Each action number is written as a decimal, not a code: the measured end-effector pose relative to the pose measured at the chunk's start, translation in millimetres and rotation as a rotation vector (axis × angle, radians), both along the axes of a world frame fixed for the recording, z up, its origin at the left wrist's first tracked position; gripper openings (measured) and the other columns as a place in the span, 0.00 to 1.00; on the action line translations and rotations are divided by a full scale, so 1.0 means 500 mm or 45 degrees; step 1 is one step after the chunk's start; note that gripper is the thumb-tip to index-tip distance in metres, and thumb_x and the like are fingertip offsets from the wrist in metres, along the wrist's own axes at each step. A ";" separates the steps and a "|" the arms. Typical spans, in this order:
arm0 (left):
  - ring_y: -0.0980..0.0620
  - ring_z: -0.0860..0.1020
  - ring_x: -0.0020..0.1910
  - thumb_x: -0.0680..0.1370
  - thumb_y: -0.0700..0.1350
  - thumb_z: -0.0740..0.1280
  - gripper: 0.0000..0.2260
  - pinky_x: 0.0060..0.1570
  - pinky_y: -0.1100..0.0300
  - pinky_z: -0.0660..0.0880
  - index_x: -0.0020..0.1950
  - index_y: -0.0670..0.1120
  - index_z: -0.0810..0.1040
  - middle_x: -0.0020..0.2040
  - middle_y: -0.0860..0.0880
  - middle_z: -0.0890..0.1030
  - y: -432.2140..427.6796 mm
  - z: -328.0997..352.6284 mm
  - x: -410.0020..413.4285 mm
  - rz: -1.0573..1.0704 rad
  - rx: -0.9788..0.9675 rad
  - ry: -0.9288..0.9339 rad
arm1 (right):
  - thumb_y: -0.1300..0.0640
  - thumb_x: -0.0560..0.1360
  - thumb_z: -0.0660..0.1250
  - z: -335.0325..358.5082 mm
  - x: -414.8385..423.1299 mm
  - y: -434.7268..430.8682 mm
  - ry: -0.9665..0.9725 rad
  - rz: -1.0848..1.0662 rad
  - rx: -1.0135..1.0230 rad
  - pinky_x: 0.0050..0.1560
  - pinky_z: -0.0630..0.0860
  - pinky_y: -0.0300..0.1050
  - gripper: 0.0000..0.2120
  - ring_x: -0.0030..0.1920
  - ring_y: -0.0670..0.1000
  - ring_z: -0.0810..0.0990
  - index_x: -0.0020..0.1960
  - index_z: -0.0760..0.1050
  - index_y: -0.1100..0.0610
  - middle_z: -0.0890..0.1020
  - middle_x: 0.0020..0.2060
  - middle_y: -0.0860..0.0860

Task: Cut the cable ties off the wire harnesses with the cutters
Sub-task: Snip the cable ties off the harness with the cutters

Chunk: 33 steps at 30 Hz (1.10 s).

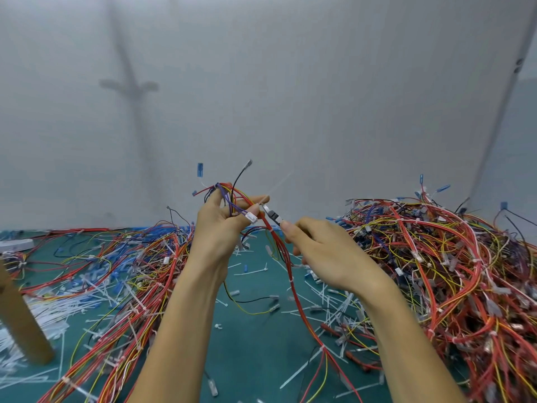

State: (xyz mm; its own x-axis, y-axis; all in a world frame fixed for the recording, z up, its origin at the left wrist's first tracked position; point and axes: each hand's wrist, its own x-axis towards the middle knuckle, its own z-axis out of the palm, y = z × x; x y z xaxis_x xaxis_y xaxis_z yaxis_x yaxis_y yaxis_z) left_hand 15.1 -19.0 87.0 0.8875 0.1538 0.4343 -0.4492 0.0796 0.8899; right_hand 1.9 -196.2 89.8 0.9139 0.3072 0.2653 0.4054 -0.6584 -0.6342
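Our left hand (216, 231) gripped a wire harness (236, 196) raised above the desk (250, 350) — our right hand (328, 251) curled round the cutters (274, 217), their tip just beside the left hand.

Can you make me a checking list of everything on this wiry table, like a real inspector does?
Surface: green mat, mostly covered.
Job's things: wire harness held up over the mat; cutters with their tip at it, near the left fingertips.
Clutter: cut cable ties scattered all over.
Grips: left hand grips the wire harness; right hand grips the cutters.
Cables: right heap of harnesses, piled high; left spread of harnesses, lying flatter.
Surroundings: plain wall behind; wooden post at the left edge.
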 end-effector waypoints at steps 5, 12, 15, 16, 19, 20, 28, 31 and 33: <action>0.50 0.85 0.48 0.75 0.30 0.69 0.12 0.44 0.64 0.79 0.54 0.42 0.74 0.48 0.48 0.86 -0.003 0.003 -0.005 -0.035 -0.004 -0.002 | 0.35 0.79 0.51 -0.006 0.002 0.005 -0.041 -0.002 0.037 0.49 0.77 0.56 0.26 0.43 0.54 0.81 0.47 0.77 0.54 0.82 0.40 0.52; 0.51 0.85 0.49 0.75 0.33 0.71 0.11 0.44 0.66 0.79 0.53 0.44 0.75 0.50 0.50 0.86 0.000 0.006 -0.007 -0.019 0.036 0.019 | 0.36 0.80 0.54 -0.005 0.003 0.002 -0.125 -0.015 0.065 0.40 0.75 0.54 0.26 0.38 0.58 0.79 0.43 0.77 0.57 0.82 0.37 0.58; 0.54 0.85 0.46 0.74 0.35 0.72 0.11 0.40 0.68 0.77 0.50 0.47 0.76 0.46 0.51 0.86 0.000 0.004 -0.005 0.016 0.037 0.035 | 0.37 0.80 0.54 -0.005 0.004 0.002 -0.122 -0.012 0.052 0.35 0.71 0.51 0.26 0.32 0.54 0.73 0.42 0.76 0.56 0.81 0.37 0.58; 0.55 0.85 0.44 0.74 0.35 0.72 0.11 0.39 0.68 0.77 0.49 0.49 0.76 0.44 0.52 0.86 0.000 0.004 -0.004 0.034 0.037 0.042 | 0.37 0.80 0.54 -0.005 0.005 0.001 -0.117 -0.010 0.047 0.34 0.69 0.49 0.26 0.32 0.51 0.71 0.42 0.77 0.56 0.81 0.37 0.58; 0.54 0.83 0.42 0.74 0.37 0.73 0.11 0.39 0.67 0.76 0.49 0.50 0.76 0.42 0.52 0.84 0.002 -0.001 0.000 0.067 0.060 0.071 | 0.37 0.80 0.54 -0.004 0.006 -0.002 -0.098 -0.006 0.039 0.34 0.66 0.46 0.26 0.32 0.49 0.70 0.42 0.77 0.57 0.81 0.38 0.58; 0.54 0.83 0.42 0.74 0.37 0.73 0.10 0.39 0.66 0.76 0.50 0.49 0.76 0.41 0.52 0.83 0.002 -0.002 0.001 0.071 0.069 0.081 | 0.37 0.80 0.54 -0.004 0.006 -0.003 -0.095 -0.006 0.035 0.34 0.66 0.46 0.26 0.32 0.49 0.70 0.43 0.77 0.57 0.81 0.38 0.58; 0.53 0.83 0.44 0.74 0.36 0.72 0.10 0.44 0.66 0.80 0.50 0.48 0.77 0.47 0.47 0.84 0.001 -0.003 0.002 0.089 0.093 0.085 | 0.37 0.80 0.52 -0.007 0.009 -0.003 -0.100 -0.011 0.012 0.42 0.74 0.52 0.28 0.39 0.57 0.78 0.44 0.78 0.59 0.82 0.38 0.57; 0.51 0.83 0.45 0.74 0.36 0.73 0.10 0.50 0.60 0.81 0.52 0.45 0.77 0.51 0.41 0.83 0.001 -0.004 0.001 0.090 0.101 0.095 | 0.37 0.80 0.52 -0.007 0.010 -0.003 -0.081 -0.001 0.013 0.42 0.74 0.53 0.28 0.40 0.58 0.78 0.44 0.77 0.59 0.82 0.38 0.57; 0.47 0.83 0.47 0.74 0.35 0.72 0.11 0.52 0.57 0.81 0.54 0.42 0.77 0.52 0.39 0.83 0.001 -0.002 -0.001 0.093 0.107 0.102 | 0.37 0.80 0.52 -0.008 0.009 -0.004 -0.069 0.006 0.014 0.43 0.74 0.53 0.28 0.40 0.58 0.78 0.44 0.77 0.59 0.81 0.38 0.57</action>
State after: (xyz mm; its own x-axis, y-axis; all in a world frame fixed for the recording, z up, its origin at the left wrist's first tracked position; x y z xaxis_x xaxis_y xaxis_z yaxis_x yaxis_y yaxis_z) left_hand 14.5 -18.6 85.8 0.9077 0.1851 0.3765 -0.3783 -0.0271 0.9253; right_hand 6.5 -198.2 85.7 0.8966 0.3083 0.3181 0.4427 -0.6493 -0.6184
